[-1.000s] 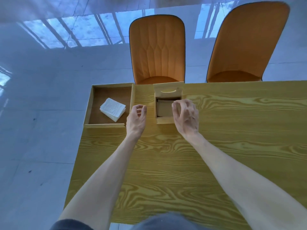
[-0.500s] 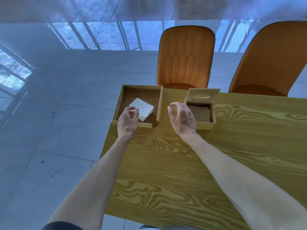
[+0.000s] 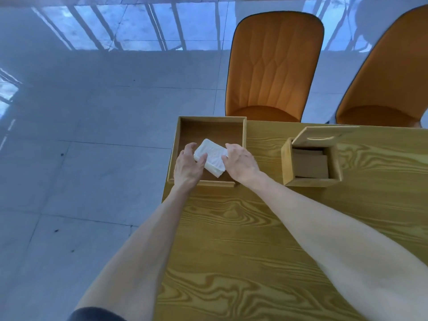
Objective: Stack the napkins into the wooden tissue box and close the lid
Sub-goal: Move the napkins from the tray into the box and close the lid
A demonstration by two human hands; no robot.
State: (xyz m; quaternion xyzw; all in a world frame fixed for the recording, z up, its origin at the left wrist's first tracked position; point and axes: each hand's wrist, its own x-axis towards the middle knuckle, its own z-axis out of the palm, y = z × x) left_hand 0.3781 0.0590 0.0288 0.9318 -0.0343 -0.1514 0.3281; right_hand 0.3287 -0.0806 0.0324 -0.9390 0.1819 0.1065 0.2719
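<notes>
A white stack of napkins (image 3: 213, 156) lies inside a shallow wooden tray (image 3: 243, 135) at the table's far left corner. My left hand (image 3: 186, 166) touches the stack's left side with its thumb on top. My right hand (image 3: 242, 163) presses against the stack's right side. Both hands clasp the stack between them, and it still rests in the tray. To the right stands the wooden tissue box (image 3: 287, 167), its hinged lid (image 3: 324, 135) raised toward the back. The inside of the box shows a brown bottom with no napkins.
The yellow wood-grain table (image 3: 254, 251) ends at its left edge just beside the tray, with grey tiled floor beyond. Two orange chairs (image 3: 273, 70) (image 3: 389, 84) stand at the far side of the table.
Both hands moved left from the tissue box into the tray and closed in on the napkin stack from both sides. The camera view shifted left as well.
</notes>
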